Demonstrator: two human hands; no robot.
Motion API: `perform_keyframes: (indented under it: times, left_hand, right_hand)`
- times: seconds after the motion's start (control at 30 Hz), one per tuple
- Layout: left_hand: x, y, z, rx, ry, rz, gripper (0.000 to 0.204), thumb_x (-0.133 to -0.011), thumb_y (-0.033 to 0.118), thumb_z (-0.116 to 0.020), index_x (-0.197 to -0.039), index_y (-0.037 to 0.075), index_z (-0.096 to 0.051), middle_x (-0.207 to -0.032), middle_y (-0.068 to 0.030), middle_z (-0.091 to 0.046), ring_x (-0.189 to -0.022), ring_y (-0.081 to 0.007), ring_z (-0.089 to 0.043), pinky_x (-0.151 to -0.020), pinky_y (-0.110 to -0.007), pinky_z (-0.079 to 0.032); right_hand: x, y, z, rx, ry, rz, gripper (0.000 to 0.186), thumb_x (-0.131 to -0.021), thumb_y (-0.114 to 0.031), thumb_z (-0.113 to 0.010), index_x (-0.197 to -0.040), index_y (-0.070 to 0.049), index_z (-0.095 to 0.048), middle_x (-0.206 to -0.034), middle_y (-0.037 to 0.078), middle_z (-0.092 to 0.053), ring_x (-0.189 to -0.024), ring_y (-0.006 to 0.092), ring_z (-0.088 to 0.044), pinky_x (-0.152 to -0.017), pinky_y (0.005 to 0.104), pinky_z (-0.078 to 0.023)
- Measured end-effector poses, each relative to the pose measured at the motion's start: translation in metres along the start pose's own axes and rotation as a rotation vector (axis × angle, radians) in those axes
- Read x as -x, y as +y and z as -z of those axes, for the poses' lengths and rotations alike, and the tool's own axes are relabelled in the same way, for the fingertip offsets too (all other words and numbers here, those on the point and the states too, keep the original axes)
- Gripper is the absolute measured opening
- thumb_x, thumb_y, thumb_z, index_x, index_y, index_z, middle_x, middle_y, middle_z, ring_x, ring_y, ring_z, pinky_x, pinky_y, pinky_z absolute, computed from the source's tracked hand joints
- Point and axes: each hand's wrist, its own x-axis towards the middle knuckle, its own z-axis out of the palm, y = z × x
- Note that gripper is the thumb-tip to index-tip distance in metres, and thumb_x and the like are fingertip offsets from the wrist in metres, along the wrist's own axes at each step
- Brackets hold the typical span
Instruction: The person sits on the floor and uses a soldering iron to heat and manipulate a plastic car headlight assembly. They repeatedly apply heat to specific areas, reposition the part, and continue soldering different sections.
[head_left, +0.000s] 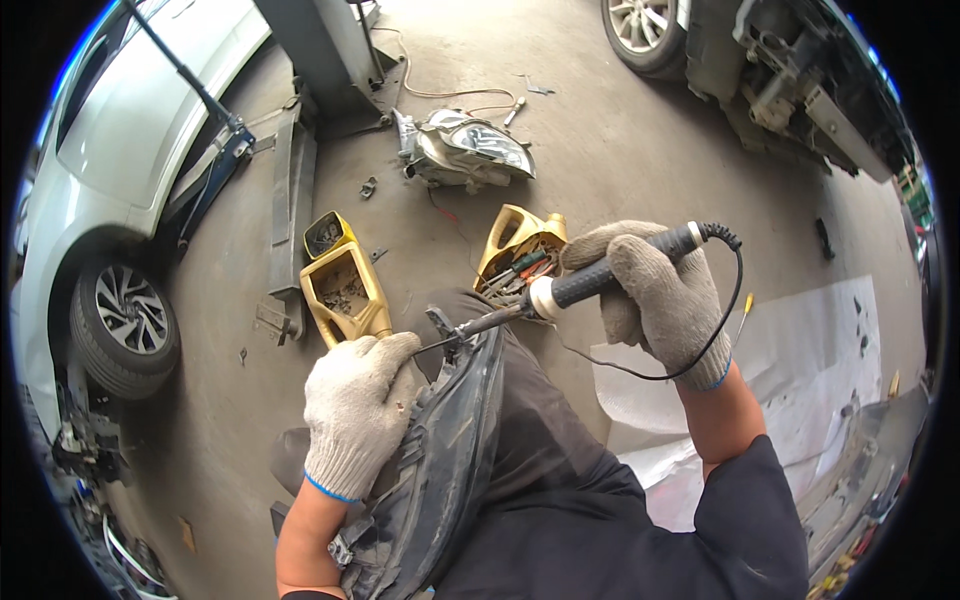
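Observation:
My right hand (665,295), in a knitted work glove, is closed around the black grip of a soldering iron (580,287) with a cord at its back end. The iron's metal shaft points left and down to a tab at the upper end of a long black plastic car part (445,450), which lies across my lap. My left hand (360,400), gloved too, is closed on a thin dark rod (432,346). The rod's far end meets the tab close to the iron's tip. Whether tip and rod touch cannot be made out.
Cut-open yellow jugs hold small hardware (345,285) and hand tools (520,265). Beyond them lies a loose headlight (470,150). A lift post (325,60) and a white car (130,140) stand left. A white sheet (790,360) and a screwdriver (744,312) lie right.

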Motion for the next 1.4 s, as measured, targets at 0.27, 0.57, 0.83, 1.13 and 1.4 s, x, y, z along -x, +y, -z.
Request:
perform_keyframes:
  times: [0.27,0.57,0.83,1.13,1.4]
  left_hand:
    - [0.002,-0.001,0.003,-0.057,-0.030,0.027,0.021,-0.085,0.012,-0.071,-0.105,0.009,-0.076,-0.090,-0.0130,-0.072,-0.087,-0.0355,-0.069,-0.079,-0.047,-0.054]
    - [0.003,-0.006,0.002,-0.062,0.005,-0.039,0.021,-0.083,0.012,-0.072,-0.104,0.010,-0.074,-0.084,-0.0108,-0.068,-0.082,-0.0341,-0.068,-0.075,-0.046,-0.054]
    - [0.008,-0.012,-0.003,-0.089,0.034,-0.049,0.018,-0.085,0.015,-0.071,-0.102,0.011,-0.075,-0.082,-0.0088,-0.068,-0.081,-0.0321,-0.068,-0.074,-0.046,-0.054]
    - [0.009,-0.015,-0.009,-0.099,0.010,-0.018,0.020,-0.085,0.018,-0.069,-0.102,0.011,-0.075,-0.085,-0.0094,-0.068,-0.081,-0.0319,-0.068,-0.074,-0.046,-0.055]
    - [0.008,-0.015,-0.012,-0.098,-0.017,-0.008,0.018,-0.085,0.018,-0.069,-0.101,0.012,-0.075,-0.085,-0.0094,-0.068,-0.082,-0.0317,-0.069,-0.074,-0.046,-0.055]
  right_hand:
    - [0.003,-0.007,-0.010,0.121,0.061,0.068,0.049,-0.103,-0.040,-0.060,-0.103,0.007,-0.074,-0.058,0.006,-0.062,-0.038,0.0073,-0.050,-0.037,0.0223,-0.036]
    - [0.003,-0.014,-0.013,0.176,0.050,0.058,0.048,-0.105,-0.039,-0.060,-0.107,0.008,-0.072,-0.057,0.007,-0.062,-0.038,0.0082,-0.049,-0.035,0.0221,-0.035]
    - [0.008,-0.017,-0.019,0.238,0.051,0.051,0.043,-0.105,-0.035,-0.061,-0.109,0.006,-0.073,-0.059,0.005,-0.062,-0.041,0.0077,-0.050,-0.038,0.0223,-0.037]
    - [0.009,-0.011,-0.017,0.221,0.081,0.100,0.044,-0.104,-0.036,-0.062,-0.109,0.006,-0.074,-0.056,0.004,-0.061,-0.040,0.0080,-0.050,-0.038,0.0223,-0.036]
    - [0.009,-0.010,-0.015,0.263,0.080,0.121,0.049,-0.108,-0.037,-0.054,-0.107,0.010,-0.070,-0.053,0.007,-0.057,-0.035,0.0117,-0.047,-0.034,0.0252,-0.038]
